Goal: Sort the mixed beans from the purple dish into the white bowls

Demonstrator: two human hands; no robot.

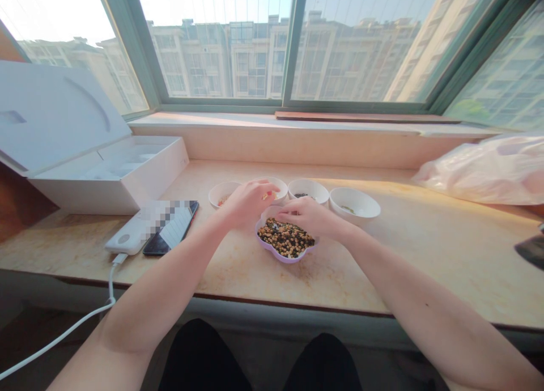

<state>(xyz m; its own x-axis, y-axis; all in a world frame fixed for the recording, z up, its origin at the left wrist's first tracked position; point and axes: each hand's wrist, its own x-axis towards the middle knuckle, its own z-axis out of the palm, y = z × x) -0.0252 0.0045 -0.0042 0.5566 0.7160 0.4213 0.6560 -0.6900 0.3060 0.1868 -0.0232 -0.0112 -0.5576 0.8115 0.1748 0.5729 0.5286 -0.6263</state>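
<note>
A purple scalloped bowl [287, 260] holds a mix of dark and tan beans [285, 238]. Over its far right side is my right hand [306, 216], fingers drawn together in a pinch; whatever they hold is too small to make out. My left hand [249, 201] hovers above the second white bowl [278, 188], fingers bent and slightly apart, with nothing visible in them. Partly behind that hand stands the leftmost white bowl [219, 191], with reddish bits inside. Dark beans lie in the third white bowl [308, 188], and a few greenish ones in the rightmost white bowl [361, 207].
On the left sit an open white box [155, 173], a white power bank [127, 235] with a cable [111, 283], and a black phone [168, 238]. A plastic bag [488, 170] lies at the right, near a dark object [529, 249]. Windows [221, 51] rise behind the counter [425, 255].
</note>
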